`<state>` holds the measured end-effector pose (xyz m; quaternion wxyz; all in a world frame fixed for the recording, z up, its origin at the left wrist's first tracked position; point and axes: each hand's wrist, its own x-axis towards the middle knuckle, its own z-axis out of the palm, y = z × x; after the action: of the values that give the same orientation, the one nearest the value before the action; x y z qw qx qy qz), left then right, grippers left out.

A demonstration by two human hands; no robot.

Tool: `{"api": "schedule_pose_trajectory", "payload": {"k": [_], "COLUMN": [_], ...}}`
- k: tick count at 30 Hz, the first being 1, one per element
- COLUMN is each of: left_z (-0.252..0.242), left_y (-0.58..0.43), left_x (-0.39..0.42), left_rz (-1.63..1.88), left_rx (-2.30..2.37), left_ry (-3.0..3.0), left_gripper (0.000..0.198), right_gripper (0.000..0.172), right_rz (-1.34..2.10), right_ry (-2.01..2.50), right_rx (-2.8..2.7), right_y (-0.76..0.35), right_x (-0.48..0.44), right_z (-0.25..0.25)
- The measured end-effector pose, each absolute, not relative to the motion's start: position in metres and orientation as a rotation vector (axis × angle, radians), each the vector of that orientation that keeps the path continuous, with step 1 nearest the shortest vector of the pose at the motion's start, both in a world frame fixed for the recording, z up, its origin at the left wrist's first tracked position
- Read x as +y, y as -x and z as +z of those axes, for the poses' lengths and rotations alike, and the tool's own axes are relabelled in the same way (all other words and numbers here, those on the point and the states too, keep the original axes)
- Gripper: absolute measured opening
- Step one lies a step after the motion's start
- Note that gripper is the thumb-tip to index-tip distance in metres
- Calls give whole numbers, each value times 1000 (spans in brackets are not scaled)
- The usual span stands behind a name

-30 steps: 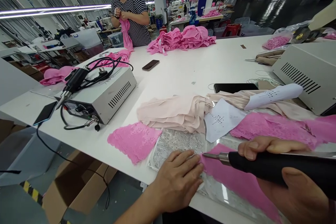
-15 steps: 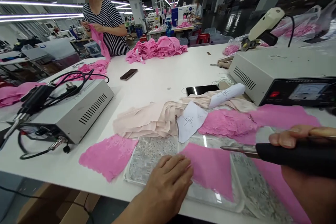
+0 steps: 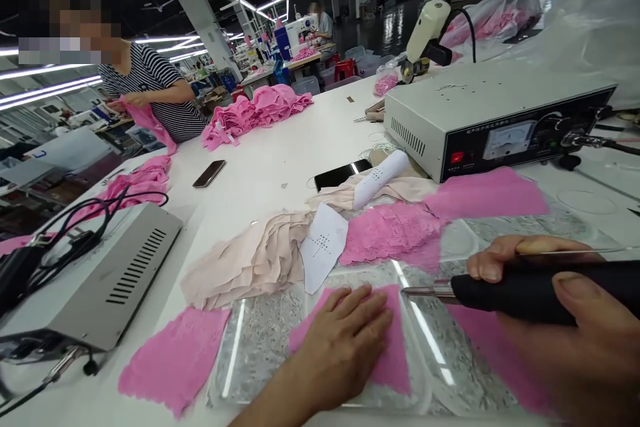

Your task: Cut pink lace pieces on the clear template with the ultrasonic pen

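My left hand (image 3: 345,347) lies flat, fingers stretched out, on a small pink fabric piece (image 3: 397,353). That piece rests on a clear, shallow plastic tray (image 3: 260,333) with a mottled grey look. In my right hand (image 3: 565,320) is a thick black handpiece (image 3: 520,287) with a narrow metal tip, pointing left at the fabric's right edge. A thin tool with a wooden handle (image 3: 545,247) is also held there, its metal shaft reaching right. Under the right hand lies another pink piece (image 3: 495,340). Lace-edged pink fabric (image 3: 173,360) sits left of the tray.
Behind the tray are beige fabric pieces (image 3: 245,260), a white dotted template (image 3: 325,240), a pink lace stack (image 3: 390,233) and a dark phone (image 3: 343,175). Grey control boxes stand left (image 3: 115,280) and right (image 3: 490,113). Across the table, a person in stripes (image 3: 155,90) handles pink fabric.
The view has turned to the right. My left hand has slid from the small pink piece's left edge onto its middle. The handpiece tip stays near that piece's right edge.
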<state>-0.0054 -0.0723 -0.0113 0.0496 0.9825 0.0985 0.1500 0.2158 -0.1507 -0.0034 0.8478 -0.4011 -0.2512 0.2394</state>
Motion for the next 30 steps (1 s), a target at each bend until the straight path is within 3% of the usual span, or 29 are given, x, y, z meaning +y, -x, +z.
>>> {"api": "schedule_pose_trajectory", "payload": {"k": [30], "left_z": [-16], "left_y": [9], "left_x": [-70], "left_rz": [434], "left_rx": [260], "left_ry": [-2995], "left_gripper": [29], "right_gripper": [17], "right_rz": [506], "right_ry": [850], "right_rx": [-632], "right_y": [-208], "right_x": [-143], "right_z": [8]}}
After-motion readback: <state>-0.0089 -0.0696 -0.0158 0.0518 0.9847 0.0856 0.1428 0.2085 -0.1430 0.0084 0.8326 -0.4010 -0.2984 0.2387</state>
